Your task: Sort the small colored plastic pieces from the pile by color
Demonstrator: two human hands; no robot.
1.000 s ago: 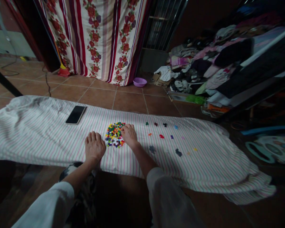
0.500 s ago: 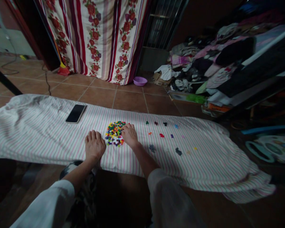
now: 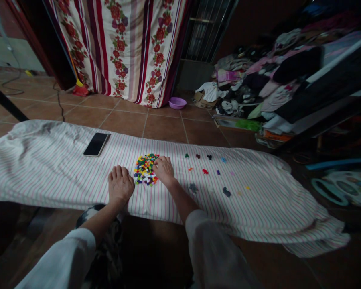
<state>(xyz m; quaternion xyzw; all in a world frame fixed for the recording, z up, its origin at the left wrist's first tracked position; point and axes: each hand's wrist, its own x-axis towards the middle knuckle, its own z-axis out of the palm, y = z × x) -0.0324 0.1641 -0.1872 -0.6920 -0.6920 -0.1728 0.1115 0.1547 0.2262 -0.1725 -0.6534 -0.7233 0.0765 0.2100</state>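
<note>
A heap of small multicoloured plastic pieces (image 3: 144, 168) lies on the striped cloth (image 3: 108, 120). At the heap's right edge is my right hand (image 3: 164, 169), its fingers bent and closed at the tips over the pieces; whatever is between them is too small to make out. My left hand (image 3: 120, 184) rests flat on the cloth, just left of the heap, holding nothing. Small groups sorted by colour lie to the right, among them red pieces (image 3: 205, 171), dark grey pieces (image 3: 226, 192), grey pieces (image 3: 193, 188) and green pieces (image 3: 186, 155).
A phone (image 3: 96, 144) lies on the cloth at the left. Beyond the cloth are a tiled floor, a purple basin (image 3: 177, 103) and a floral curtain (image 3: 132, 48). Piled clothes (image 3: 258, 76) fill the far right, and a dark bar crosses at the left.
My right hand has shifted very slightly left over the heap's edge. My left hand and the sorted groups stay where they were.
</note>
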